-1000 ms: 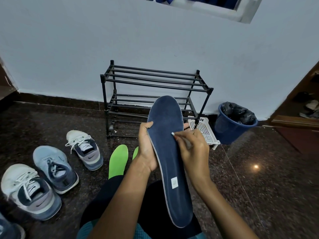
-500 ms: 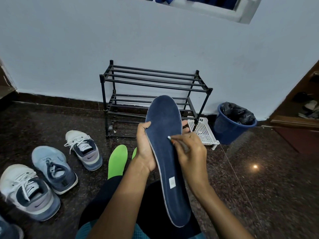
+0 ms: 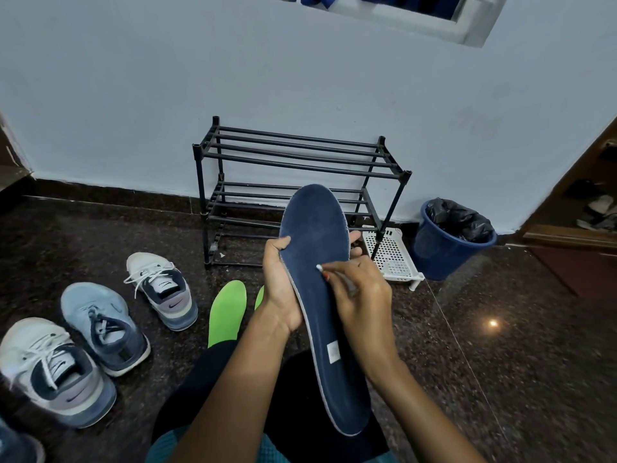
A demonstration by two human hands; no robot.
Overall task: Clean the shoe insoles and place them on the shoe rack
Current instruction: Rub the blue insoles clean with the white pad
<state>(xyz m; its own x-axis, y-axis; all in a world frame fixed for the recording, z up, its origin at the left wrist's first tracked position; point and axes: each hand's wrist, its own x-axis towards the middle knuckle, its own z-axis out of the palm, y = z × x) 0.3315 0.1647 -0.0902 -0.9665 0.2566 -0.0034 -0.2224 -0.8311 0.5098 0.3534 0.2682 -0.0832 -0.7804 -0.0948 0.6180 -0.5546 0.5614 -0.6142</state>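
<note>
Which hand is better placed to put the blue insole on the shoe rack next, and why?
Left: the left hand grips the blue insole, while the right hand pinches a white-tipped tool against it.

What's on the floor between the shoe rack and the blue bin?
Head view: a white perforated tray lies between the shoe rack and blue bin.

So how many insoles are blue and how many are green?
Blue insoles: 1
Green insoles: 2, with one mostly hidden
Total: 3
</note>
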